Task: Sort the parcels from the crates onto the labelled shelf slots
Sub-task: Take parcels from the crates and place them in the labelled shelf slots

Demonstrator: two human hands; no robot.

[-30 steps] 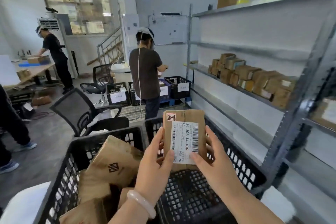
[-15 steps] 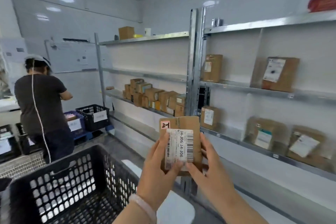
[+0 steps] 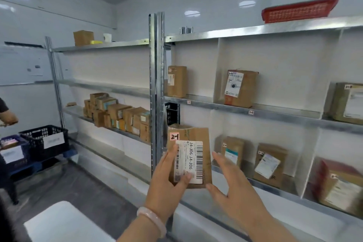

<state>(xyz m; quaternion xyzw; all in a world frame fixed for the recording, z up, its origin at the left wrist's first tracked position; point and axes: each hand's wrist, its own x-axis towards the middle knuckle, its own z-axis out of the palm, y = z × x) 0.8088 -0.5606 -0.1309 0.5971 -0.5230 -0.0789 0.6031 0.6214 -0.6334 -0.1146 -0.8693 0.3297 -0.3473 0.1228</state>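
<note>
One parcel (image 3: 196, 137) in left hand (image 3: 167, 180), right hand (image 3: 233, 190) spread beside its edge

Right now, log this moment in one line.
left hand: grips parcel marked 2-1 | right hand: open, beside parcel | shelf: ahead | placement: not yet done

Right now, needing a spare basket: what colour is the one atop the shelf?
The basket is red, seen best in the head view.

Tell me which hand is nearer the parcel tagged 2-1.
Left. The left hand grips the parcel at its lower left, thumb across the label. The right hand is open just off the parcel's right edge, not gripping it.
</note>
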